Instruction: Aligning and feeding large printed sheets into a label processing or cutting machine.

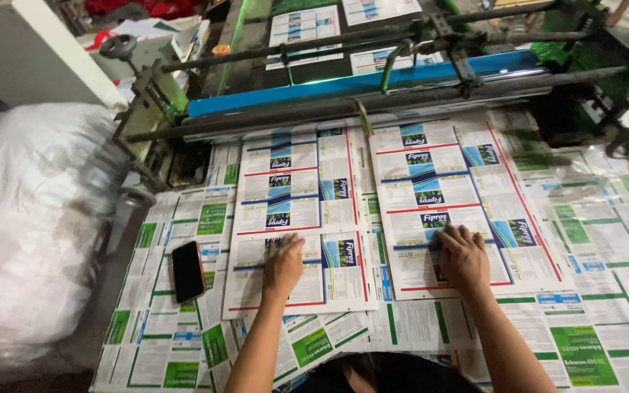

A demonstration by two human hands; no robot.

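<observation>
Printed sheets (300, 218) under flat hands (373, 263)

Two printed label sheets, white with blue panels and red borders, lie side by side below the blue roller (358, 81): left sheet (300, 218), right sheet (460, 196). Green-and-white label sheets (591, 291) cover the surface beneath. A dark-screened phone (187, 271) lies left of the left sheet.

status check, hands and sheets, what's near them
Left hand flat on left printed sheet. Right hand flat on right printed sheet. Black phone beside left sheet, apart from it.
</observation>
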